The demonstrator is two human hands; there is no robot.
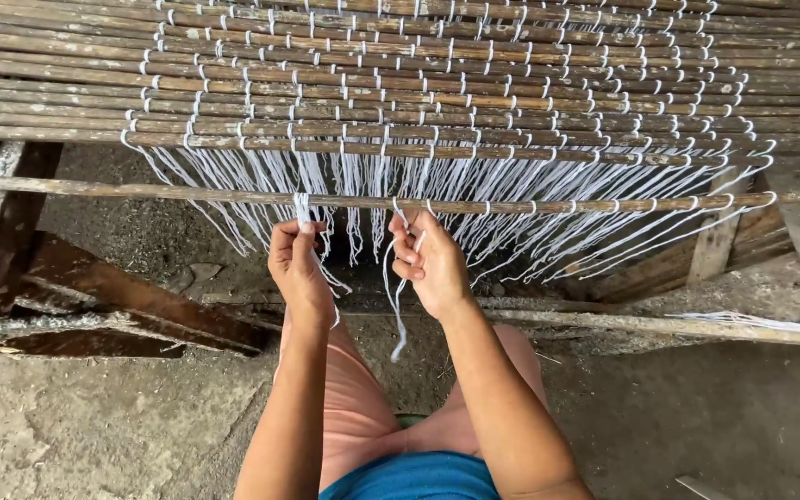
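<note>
White cords (398, 282) hang from the lowest stick (530, 205) of the mat. Left hand (294, 262) pinches a bundle just below that stick; right hand (430, 264) grips one strand. Cord appears light, limp; grip near the stick.

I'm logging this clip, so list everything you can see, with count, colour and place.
mat of sticks: one, brown, tied in rows, across the top
loose stick: one, brown, below the mat's edge
strings: many, white, hanging from the mat
planks: several, dark brown, left on the floor
floor: grey concrete, dusty
left hand: pinching a string at the loose stick
right hand: gripping a string
</note>
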